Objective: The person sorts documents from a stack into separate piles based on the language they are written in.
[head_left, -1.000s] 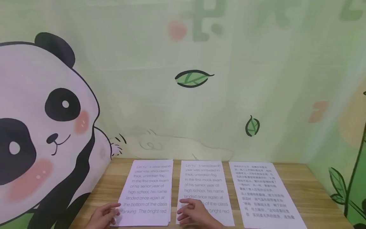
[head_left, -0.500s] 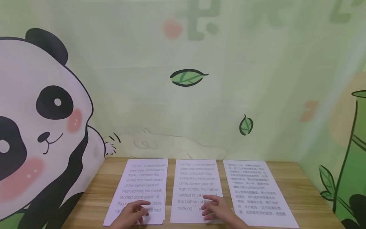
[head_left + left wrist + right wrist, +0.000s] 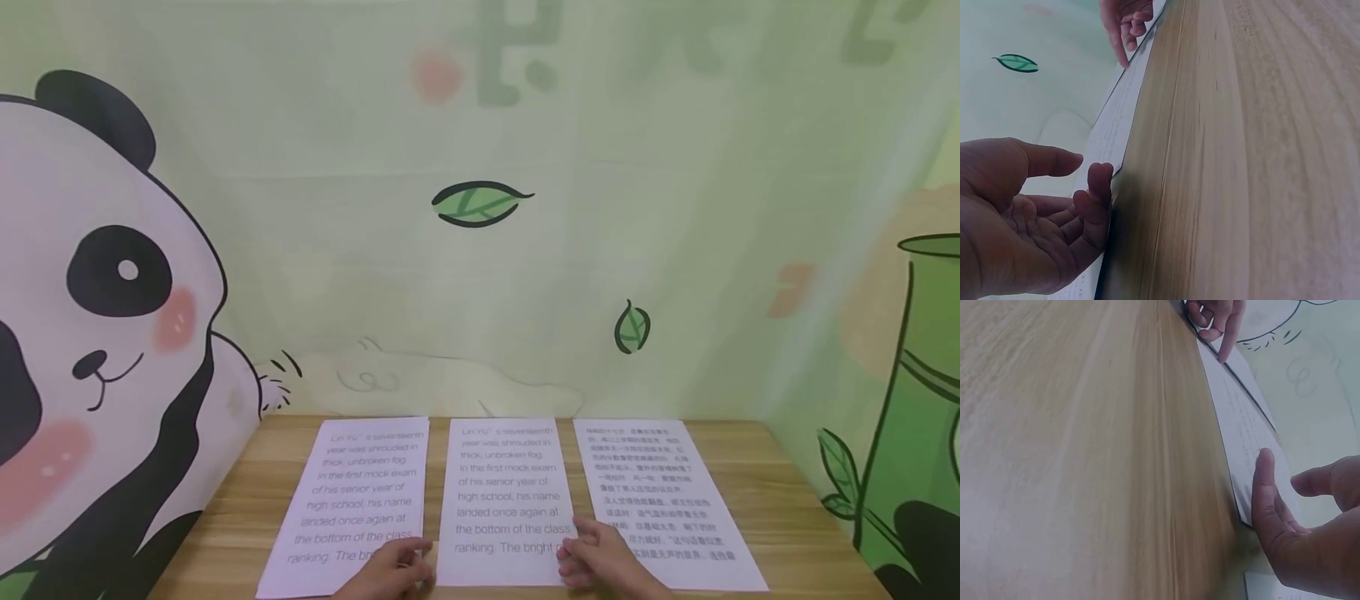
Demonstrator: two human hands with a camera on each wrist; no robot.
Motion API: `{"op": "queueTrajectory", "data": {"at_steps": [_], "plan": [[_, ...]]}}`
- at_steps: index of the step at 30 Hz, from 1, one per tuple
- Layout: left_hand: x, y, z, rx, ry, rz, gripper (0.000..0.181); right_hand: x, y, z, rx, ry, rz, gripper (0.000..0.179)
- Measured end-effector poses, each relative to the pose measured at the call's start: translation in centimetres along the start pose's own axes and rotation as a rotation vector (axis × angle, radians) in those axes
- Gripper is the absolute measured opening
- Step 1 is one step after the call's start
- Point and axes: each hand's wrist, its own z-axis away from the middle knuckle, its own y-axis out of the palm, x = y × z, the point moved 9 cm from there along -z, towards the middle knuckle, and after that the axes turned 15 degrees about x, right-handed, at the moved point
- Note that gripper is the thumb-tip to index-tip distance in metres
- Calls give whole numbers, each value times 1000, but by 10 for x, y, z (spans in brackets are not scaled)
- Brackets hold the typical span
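Three printed paper piles or sheets lie side by side on the wooden table. The left paper stack (image 3: 352,500) and the middle paper (image 3: 502,492) carry large English text; the right sheet (image 3: 660,500) has Chinese print. My left hand (image 3: 390,571) is over the lower right corner of the left stack, near the middle paper's left edge. At the middle paper's lower right edge is my right hand (image 3: 607,560), partly covering the right sheet. Both wrist views show thumb and fingers apart, loosely bent, with nothing between them. Whether the fingertips touch the middle paper's edges, I cannot tell.
The wooden table (image 3: 217,550) extends around the papers and toward the front. Behind it hangs a green cloth backdrop (image 3: 337,250) with a printed panda (image 3: 112,333), leaves and bamboo.
Both hands have moved right across the papers: the left from the left stack's left edge to its right corner, the right from the middle paper's left side to its right edge. The head view has shifted slightly right.
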Motion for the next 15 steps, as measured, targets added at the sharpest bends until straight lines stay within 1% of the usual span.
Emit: {"op": "queueTrajectory", "data": {"at_steps": [3,5,8,12,15], "plan": [[-1,4,-2,14,-13,28,54,-5,-1,-1,8,54,24,74],[-1,6,-2,24,-25,52,55,-7,0,-1,14,69,28,74],[-3,8,-3,31,-25,72,56,-7,-1,-2,10,63,19,74],[-5,9,-4,27,-21,70,55,-5,-1,-2,-2,56,25,71],[-6,9,-4,17,2,63,54,-5,-1,-1,-3,60,28,69]]}}
